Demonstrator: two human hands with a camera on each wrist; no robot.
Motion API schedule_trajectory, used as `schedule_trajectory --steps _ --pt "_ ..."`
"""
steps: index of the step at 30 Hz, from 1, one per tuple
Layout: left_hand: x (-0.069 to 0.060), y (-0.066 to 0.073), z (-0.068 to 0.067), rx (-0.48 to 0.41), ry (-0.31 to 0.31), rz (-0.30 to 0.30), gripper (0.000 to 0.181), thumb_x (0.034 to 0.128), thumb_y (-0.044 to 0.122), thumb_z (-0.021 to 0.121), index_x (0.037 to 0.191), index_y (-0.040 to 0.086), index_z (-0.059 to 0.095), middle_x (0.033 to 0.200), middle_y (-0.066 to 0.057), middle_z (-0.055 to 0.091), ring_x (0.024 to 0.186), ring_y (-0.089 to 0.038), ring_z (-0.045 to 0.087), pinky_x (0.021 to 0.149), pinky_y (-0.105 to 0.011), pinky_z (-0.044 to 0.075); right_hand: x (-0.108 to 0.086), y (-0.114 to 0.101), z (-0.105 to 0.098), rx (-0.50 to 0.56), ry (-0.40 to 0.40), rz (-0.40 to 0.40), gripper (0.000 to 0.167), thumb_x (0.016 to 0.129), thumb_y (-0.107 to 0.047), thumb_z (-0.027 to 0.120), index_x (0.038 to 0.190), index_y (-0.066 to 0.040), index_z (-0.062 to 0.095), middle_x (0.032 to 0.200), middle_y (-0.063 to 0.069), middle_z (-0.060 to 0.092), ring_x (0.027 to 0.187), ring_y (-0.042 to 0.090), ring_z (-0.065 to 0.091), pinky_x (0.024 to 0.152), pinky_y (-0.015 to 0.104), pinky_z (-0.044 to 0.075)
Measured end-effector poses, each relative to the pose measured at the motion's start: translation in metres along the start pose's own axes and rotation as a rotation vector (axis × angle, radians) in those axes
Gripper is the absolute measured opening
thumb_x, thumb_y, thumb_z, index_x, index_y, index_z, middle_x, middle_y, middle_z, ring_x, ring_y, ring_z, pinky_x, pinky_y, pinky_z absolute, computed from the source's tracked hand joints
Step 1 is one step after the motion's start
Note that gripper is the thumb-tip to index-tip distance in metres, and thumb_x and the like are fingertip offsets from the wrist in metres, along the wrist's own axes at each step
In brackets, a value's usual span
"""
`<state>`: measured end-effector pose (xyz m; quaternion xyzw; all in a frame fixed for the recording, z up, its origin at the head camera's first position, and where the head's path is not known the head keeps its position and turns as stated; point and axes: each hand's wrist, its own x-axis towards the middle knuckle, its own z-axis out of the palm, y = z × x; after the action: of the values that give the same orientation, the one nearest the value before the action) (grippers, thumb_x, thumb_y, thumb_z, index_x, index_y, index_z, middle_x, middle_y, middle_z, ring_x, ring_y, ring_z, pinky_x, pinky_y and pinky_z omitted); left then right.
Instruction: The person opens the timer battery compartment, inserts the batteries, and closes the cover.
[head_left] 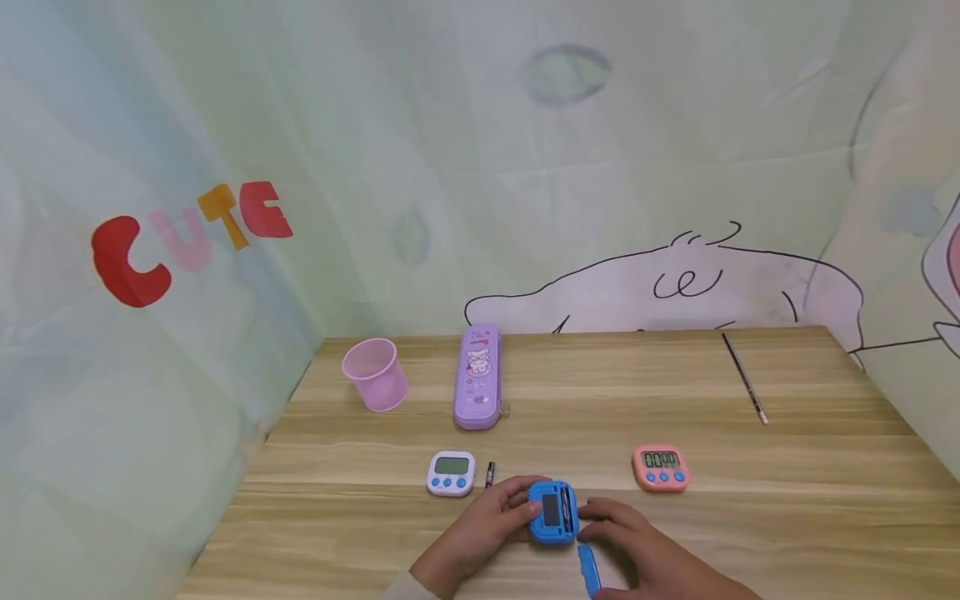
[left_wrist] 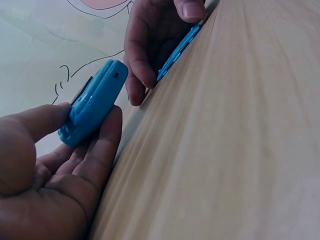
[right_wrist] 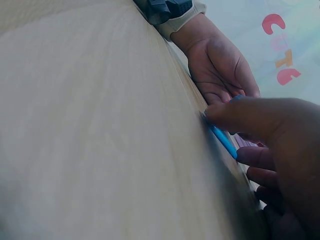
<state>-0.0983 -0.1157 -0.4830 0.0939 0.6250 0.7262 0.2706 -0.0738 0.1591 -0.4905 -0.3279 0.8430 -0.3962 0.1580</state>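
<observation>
Tabletop (head_left: 825,508) below, left hand (head_left: 491,522) grips blue timer (head_left: 552,511)

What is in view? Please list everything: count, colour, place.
Cup: one, pink, back left
Pencil case: one, purple, beside cup
Pencil: one, dark, back right
White timer: one, white, front left
Blue timer: one, blue, front centre
Batteries: two, dark: beside white timer; inside blue timer
Cover: one, blue, beside blue timer
Coral timer: one, coral, front right
Table: one, brown, beneath
Backdrop: one, pale green, behind table
Letters: four, red, pink, orange, on backdrop
Sleeve: one, cream, left arm
Wrist device: one, dark, left wrist
Left hand: one, gripping blue timer
Right hand: one, touching cover
</observation>
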Motion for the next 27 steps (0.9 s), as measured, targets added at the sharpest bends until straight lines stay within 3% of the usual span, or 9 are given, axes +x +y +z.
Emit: schedule_trajectory --steps 6,19,27 --pt "0.0005 -0.0026 0.0004 -0.009 0.006 0.004 0.042 0.099 0.016 0.058 0.138 0.002 0.05 0.129 -0.019 0.059 0.109 -0.028 0.063 0.087 -0.037 0.057 -0.0017 0.0029 0.0028 -0.053 0.033 -0.071 0.046 0.087 -0.049 0.069 0.129 -0.037 0.055 0.148 -0.005 0.037 0.134 0.02 0.038 0.111 0.033 0.037" --pt "0.0004 -0.0009 -0.0003 -0.003 -0.013 0.006 0.044 0.0985 0.017 0.059 0.138 0.001 0.049 0.13 -0.018 0.059 0.111 -0.028 0.062 0.089 -0.036 0.056 0.0018 -0.0031 -0.0009 -0.01 -0.001 0.017 0.042 0.083 -0.049 0.073 0.12 -0.036 0.056 0.146 -0.005 0.038 0.132 0.024 0.037 0.111 0.036 0.038" --pt "0.0002 -0.0011 -0.0011 -0.002 -0.019 0.003 0.045 0.0985 0.018 0.059 0.139 0.001 0.048 0.13 -0.019 0.058 0.111 -0.028 0.062 0.089 -0.036 0.056 0.0028 -0.0026 0.0035 -0.017 0.04 -0.013 0.043 0.08 -0.041 0.078 0.114 -0.032 0.054 0.145 -0.006 0.04 0.133 0.023 0.038 0.111 0.032 0.036"
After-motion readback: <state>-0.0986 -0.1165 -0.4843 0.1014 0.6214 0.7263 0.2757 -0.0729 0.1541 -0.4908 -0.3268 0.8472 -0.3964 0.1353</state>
